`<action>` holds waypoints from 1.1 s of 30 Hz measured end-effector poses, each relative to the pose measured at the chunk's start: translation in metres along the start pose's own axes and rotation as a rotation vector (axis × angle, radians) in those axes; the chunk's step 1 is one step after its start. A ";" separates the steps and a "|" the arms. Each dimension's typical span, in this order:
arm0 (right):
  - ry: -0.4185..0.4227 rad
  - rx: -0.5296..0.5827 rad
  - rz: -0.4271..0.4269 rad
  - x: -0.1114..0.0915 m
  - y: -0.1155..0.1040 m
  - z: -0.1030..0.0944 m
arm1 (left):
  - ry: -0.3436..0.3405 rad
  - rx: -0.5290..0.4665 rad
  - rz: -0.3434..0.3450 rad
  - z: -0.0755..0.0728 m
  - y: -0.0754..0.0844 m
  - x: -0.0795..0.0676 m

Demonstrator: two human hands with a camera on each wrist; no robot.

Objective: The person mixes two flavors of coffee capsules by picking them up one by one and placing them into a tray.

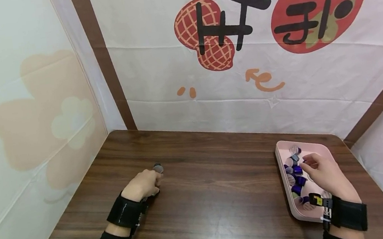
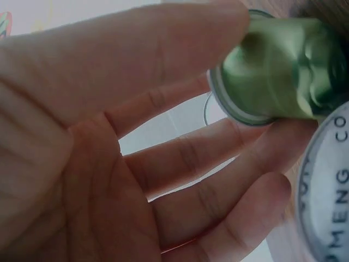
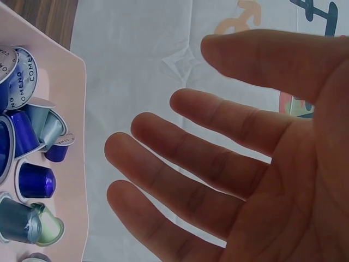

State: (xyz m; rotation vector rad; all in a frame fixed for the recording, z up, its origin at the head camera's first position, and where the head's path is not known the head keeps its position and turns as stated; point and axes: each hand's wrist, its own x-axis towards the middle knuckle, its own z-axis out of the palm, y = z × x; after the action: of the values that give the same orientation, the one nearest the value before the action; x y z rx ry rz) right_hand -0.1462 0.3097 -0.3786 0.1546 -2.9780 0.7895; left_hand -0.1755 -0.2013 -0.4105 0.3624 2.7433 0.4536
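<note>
At the left of the table, my left hand [image 1: 144, 185] reaches down to the wood. In the left wrist view its thumb and fingers pinch a green coffee capsule [image 2: 272, 71] by the rim. Close beside it is a second capsule with a printed white lid [image 2: 330, 191], partly cut off by the frame. From the head, one capsule [image 1: 158, 168] shows just past the fingertips. My right hand [image 1: 327, 173] hovers over the pink tray [image 1: 316, 146]; in the right wrist view its fingers are spread and hold nothing. Blue capsules [image 3: 36, 180] and a pale green capsule [image 3: 50, 225] lie near it.
Several blue, grey and green capsules lie jumbled along the tray's left side. The tray stands at the right of a brown wooden table [image 1: 221, 195]. Printed white cloth [image 1: 151, 76] hangs behind the table and at both sides.
</note>
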 end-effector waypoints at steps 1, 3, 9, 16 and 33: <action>-0.001 -0.003 0.004 0.000 -0.001 -0.001 | 0.008 0.009 0.009 0.000 0.001 0.001; -0.011 -0.013 0.022 0.000 -0.001 -0.002 | 0.029 0.022 0.028 0.001 0.002 0.002; -0.006 -0.019 0.045 0.000 -0.004 -0.005 | 0.074 0.031 0.052 0.001 0.004 0.003; -0.014 -0.016 0.041 -0.001 -0.009 -0.006 | 0.070 0.026 0.043 0.004 0.006 0.004; 0.015 -0.021 -0.104 0.014 -0.041 0.024 | 0.270 0.002 0.380 0.002 0.042 0.006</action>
State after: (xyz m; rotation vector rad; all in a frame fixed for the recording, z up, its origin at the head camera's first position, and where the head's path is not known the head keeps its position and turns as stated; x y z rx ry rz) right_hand -0.1558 0.2608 -0.3781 0.2986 -2.9355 0.7443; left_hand -0.1722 -0.1604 -0.3993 0.8904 2.9356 0.6356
